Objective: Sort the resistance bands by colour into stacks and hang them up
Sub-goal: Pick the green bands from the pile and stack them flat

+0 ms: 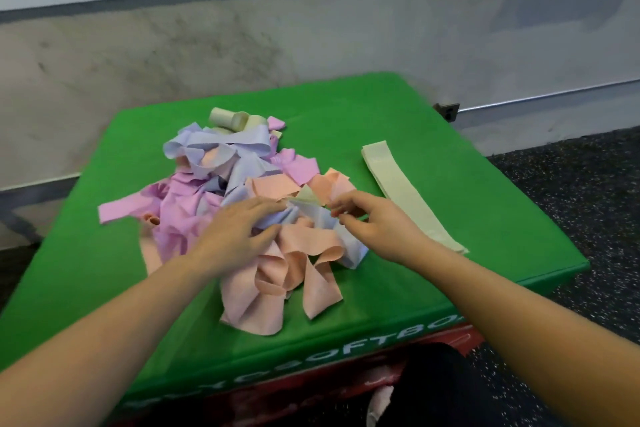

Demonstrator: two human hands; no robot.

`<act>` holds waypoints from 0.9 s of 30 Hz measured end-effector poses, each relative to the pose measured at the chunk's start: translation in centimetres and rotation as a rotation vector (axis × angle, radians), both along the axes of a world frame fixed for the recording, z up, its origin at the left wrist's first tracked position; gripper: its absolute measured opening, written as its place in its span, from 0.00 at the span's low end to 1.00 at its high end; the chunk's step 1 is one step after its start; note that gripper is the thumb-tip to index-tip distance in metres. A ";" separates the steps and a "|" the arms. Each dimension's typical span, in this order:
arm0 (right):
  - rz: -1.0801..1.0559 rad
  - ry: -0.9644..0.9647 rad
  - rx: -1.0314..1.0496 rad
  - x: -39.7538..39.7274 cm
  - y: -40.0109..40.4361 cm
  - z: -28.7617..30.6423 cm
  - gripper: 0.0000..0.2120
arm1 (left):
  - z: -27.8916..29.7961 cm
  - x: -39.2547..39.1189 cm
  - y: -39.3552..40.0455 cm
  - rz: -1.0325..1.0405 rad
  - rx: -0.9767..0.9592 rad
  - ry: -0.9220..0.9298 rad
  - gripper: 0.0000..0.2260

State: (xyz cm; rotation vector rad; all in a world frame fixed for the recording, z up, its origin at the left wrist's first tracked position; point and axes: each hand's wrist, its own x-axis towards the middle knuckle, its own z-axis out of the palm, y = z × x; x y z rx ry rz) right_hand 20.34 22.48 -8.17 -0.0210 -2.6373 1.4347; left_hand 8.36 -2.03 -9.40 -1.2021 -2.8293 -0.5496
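A tangled pile of resistance bands [239, 204] in lilac, pink, peach and pale green lies heaped at the middle of the counter, with a few rolled pale green bands [231, 118] at its far edge. To the right, well apart from the heap, a flat stack of pale green bands [403, 189] lies straight, running near to far.

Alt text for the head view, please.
Both hands, left hand and right hand, dig into a tangled pile of bands on a green soft box; a flat pale-green stack lies apart to its right.
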 end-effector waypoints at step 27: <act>-0.140 0.240 0.149 -0.3 -3.4 -1.7 0.17 | -5.7 1.2 -1.1 0.150 0.343 0.255 0.15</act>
